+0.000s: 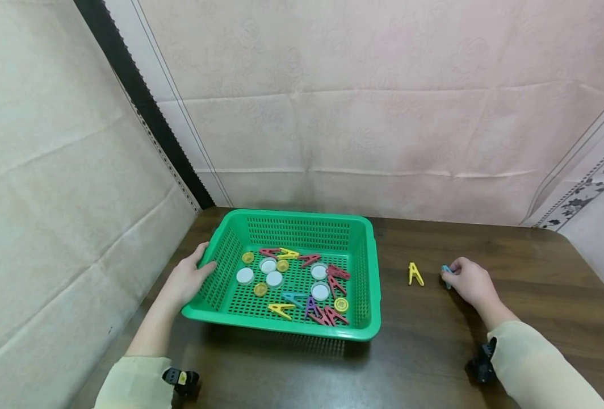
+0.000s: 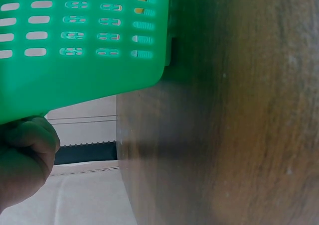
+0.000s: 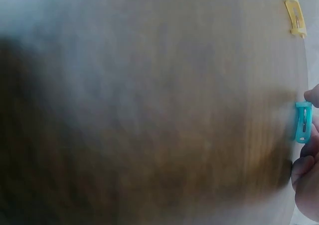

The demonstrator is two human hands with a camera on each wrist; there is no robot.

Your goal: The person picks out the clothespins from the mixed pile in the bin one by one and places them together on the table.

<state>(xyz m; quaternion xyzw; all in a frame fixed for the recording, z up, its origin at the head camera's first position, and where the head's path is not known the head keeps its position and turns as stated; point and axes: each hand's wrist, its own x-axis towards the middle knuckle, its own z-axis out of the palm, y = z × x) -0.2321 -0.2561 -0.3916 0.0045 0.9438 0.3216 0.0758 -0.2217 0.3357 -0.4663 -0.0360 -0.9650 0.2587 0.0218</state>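
My left hand (image 1: 188,279) grips the left rim of a green plastic basket (image 1: 373,272), thumb over the edge. The left wrist view shows its curled fingers (image 2: 42,135) under the rim of the basket's perforated wall (image 2: 75,78). At the right, my right hand (image 1: 472,282) pinches a blue clothespin (image 1: 446,269) at the tabletop. That clothespin (image 3: 303,123) stands by the fingertips at the right wrist view's edge. A yellow clothespin (image 1: 415,274) lies on the table left of the right hand, apart from it.
Inside the basket lie red clothespins (image 1: 338,272), yellow ones (image 1: 280,309), a blue one (image 1: 294,299), a purple one (image 1: 310,307), white discs (image 1: 274,279) and yellow discs (image 1: 340,305). The brown wooden table (image 1: 409,352) meets cloth-covered walls (image 1: 358,142) at the back and left.
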